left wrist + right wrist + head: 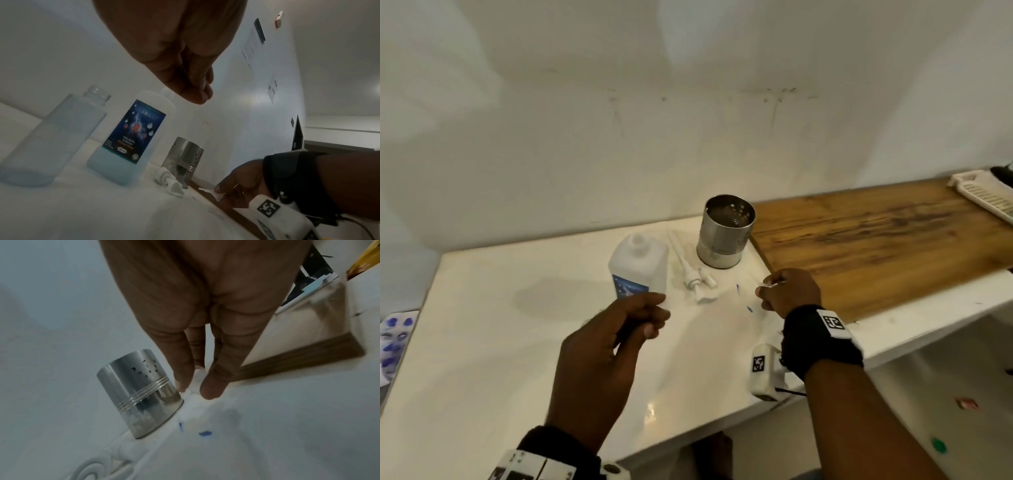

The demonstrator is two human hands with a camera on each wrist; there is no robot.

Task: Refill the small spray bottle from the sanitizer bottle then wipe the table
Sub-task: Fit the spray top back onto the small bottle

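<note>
My right hand [789, 291] sits low over the white table [482, 342], thumb and forefinger pinching a small white piece [196, 379]; it may be a cap or a scrap of tissue, and the blur will not let me say which. Just beyond those fingertips stands the steel cup [726, 236], nearly touching them in the right wrist view, and to the outer side the wooden board [876, 240] begins, its edge running close past my knuckles. Two blue marks [203, 433] lie on the table just short of the pinch.

My left hand [606, 356] hovers with fingers loosely curled and holding nothing. Ahead of it stands the sanitizer bottle [131, 139], uncapped, blue liquid low in it. Farther to its outer side is the small spray bottle [51, 139], open-necked, which the head view hides behind my hand. The pump head [697, 277] lies between the sanitizer bottle and the cup. Open tabletop spreads outward from my left hand.
</note>
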